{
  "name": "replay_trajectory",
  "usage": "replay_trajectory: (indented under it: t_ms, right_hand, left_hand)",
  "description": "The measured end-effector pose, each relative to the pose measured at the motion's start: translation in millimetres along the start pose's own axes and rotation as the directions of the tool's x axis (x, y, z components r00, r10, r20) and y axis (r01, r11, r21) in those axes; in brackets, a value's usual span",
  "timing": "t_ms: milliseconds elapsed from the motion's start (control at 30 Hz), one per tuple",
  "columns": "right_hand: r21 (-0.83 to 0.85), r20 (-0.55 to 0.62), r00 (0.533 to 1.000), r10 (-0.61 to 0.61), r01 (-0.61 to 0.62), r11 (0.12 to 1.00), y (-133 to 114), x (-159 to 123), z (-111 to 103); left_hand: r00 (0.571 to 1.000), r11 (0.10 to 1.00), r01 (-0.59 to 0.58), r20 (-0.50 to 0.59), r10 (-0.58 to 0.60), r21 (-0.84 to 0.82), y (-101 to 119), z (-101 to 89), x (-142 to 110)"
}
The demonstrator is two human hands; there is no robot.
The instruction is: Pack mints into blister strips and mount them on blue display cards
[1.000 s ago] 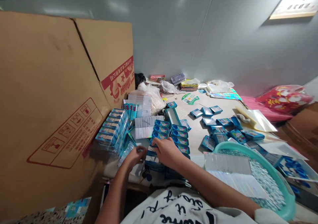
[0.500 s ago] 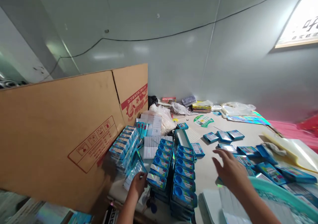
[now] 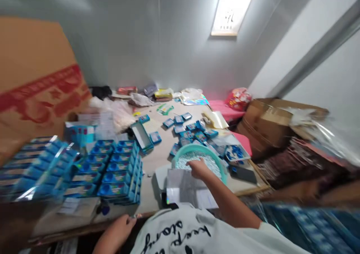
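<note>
My right hand (image 3: 198,168) reaches over a turquoise basin (image 3: 176,157) filled with small whitish pieces. Its fingers are bent together above the basin's near part; what they grip, if anything, cannot be made out. Just in front of the basin, grey-white sheets (image 3: 180,188) lie beneath my right wrist. Down at the table's front edge is my left hand (image 3: 122,226), fingers curled, with a tiny pale bit at the fingertips too blurred to name. Beyond it stand two rows of stacked small blue boxes (image 3: 116,177) with round recesses on top.
Loose blue packs (image 3: 187,134) are scattered behind the basin, near an open blue tray (image 3: 141,136). Film-wrapped blue packs (image 3: 42,164) and a large cardboard carton (image 3: 33,59) stand at left. A dark flat object (image 3: 243,174) lies by the right edge, with cartons (image 3: 260,122) beyond.
The view has swung right and down. My right hand has come from above the table to over the basin, its fingers now bent. My left hand has moved from the box stacks to the front edge.
</note>
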State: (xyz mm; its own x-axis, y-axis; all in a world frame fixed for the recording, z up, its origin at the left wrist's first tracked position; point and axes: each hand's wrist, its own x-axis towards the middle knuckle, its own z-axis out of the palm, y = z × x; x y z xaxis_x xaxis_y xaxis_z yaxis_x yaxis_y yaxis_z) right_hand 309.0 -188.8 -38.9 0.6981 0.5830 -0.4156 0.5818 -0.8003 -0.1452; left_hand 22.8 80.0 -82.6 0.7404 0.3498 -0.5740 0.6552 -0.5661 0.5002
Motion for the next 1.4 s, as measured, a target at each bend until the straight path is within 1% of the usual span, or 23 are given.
replay_trajectory:
  t_ms: [67,133,167,233,267,300,333,367,400,433,467,500,533,633,733,833,867,933,1000,1067,1167,1233,1400]
  right_hand:
    - [0.022,0.03,0.995,-0.091,0.09,0.996,9,-13,-2]
    - [0.054,0.008,0.982,-0.19,0.189,0.98,13,-34,-9]
    - [0.065,-0.026,0.971,-0.24,0.241,0.968,13,-46,-14]
    - [0.044,-0.186,0.91,-0.371,0.385,0.922,10,-68,-26]
    - [0.011,-0.313,0.839,-0.445,0.472,0.882,8,-77,-31]
    - [-0.033,-0.46,0.729,-0.506,0.556,0.831,6,-85,-36]
    - [-0.082,-0.602,0.587,-0.541,0.629,0.773,3,-91,-40]
    - [-0.126,-0.714,0.44,-0.545,0.685,0.718,-1,-95,-44]
    - [-0.154,-0.791,0.315,-0.525,0.728,0.668,-5,-98,-46]
    - [-0.178,-0.841,0.21,-0.498,0.763,0.622,-8,-101,-48]
    - [-0.196,-0.872,0.132,-0.471,0.788,0.583,-12,-102,-50]
    - [-0.207,-0.887,0.086,-0.453,0.804,0.558,-15,-104,-52]
    - [-0.208,-0.891,0.075,-0.448,0.809,0.549,-18,-105,-53]
    - [-0.183,-0.83,0.156,-0.535,0.831,0.526,-20,-108,-59]
    - [-0.095,-0.836,0.181,-0.518,0.882,0.462,-16,-114,-68]
    - [0.039,-0.915,0.257,-0.311,0.824,0.565,-12,-118,-80]
    - [0.086,-0.904,0.32,-0.285,0.786,0.612,-11,-118,-84]
    - [0.226,-0.813,0.513,-0.277,0.715,0.662,-11,-115,-91]
    - [0.426,-0.678,0.694,-0.242,0.64,0.64,-13,-111,-94]
    - [0.601,-0.595,0.787,-0.162,0.57,0.561,-18,-107,-91]
    - [0.724,-0.574,0.814,-0.088,0.555,0.409,-28,-105,-83]
    - [0.765,-0.577,0.814,-0.067,0.567,0.307,-33,-105,-78]
    - [0.794,-0.598,0.801,-0.034,0.597,0.112,-39,-107,-74]
  left_hand:
    - [0.988,0.992,-0.129,0.082,0.127,0.011,50,6.2,-12]
    - [0.955,0.958,-0.286,-0.07,0.288,0.026,106,2.5,-30]
    - [0.89,0.925,-0.372,-0.254,0.378,0.076,133,-2.2,-38]
    - [0.651,0.857,-0.475,-0.576,0.495,0.2,178,-14.7,-50]
    - [0.608,0.855,-0.471,-0.621,0.494,0.218,195,-21.6,-53]
    - [0.641,0.873,-0.439,-0.607,0.471,0.213,208,-28.3,-53]
    - [0.732,0.894,-0.408,-0.52,0.441,0.184,217,-34.3,-50]
    - [0.836,0.912,-0.393,-0.367,0.408,0.119,223,-39.0,-46]
    - [0.905,0.921,-0.39,-0.175,0.388,0.026,225,-42.2,-42]
    - [0.922,0.919,-0.384,0.011,0.386,-0.093,226,-43.7,-38]
    - [0.902,0.9,-0.37,0.142,0.407,-0.23,226,-43.7,-35]
    - [0.877,0.863,-0.351,0.195,0.439,-0.364,225,-42.5,-33]
    - [0.868,0.814,-0.333,0.183,0.461,-0.476,223,-40.8,-32]
    - [0.913,0.729,-0.328,-0.002,0.409,-0.601,216,-39.6,-38]
    - [0.921,0.852,-0.385,-0.081,0.382,-0.356,207,-50.3,-50]
    - [0.873,0.871,-0.487,-0.042,0.486,-0.061,202,-64.8,-59]
    - [0.853,0.852,-0.522,-0.018,0.522,-0.022,202,-68.5,-62]
    - [0.827,0.827,-0.561,0.013,0.561,0.018,203,-73.8,-66]
    - [0.826,0.824,-0.563,0.012,0.564,0.067,205,-77.0,-69]
    - [0.829,0.826,-0.55,-0.041,0.558,0.121,208,-78.9,-71]
    - [0.798,0.813,-0.548,-0.168,0.579,0.198,213,-77.7,-73]
    - [0.736,0.769,-0.576,-0.232,0.635,0.278,215,-73.2,-71]
    - [0.46,0.599,-0.641,-0.384,0.8,0.479,213,-50.7,-59]
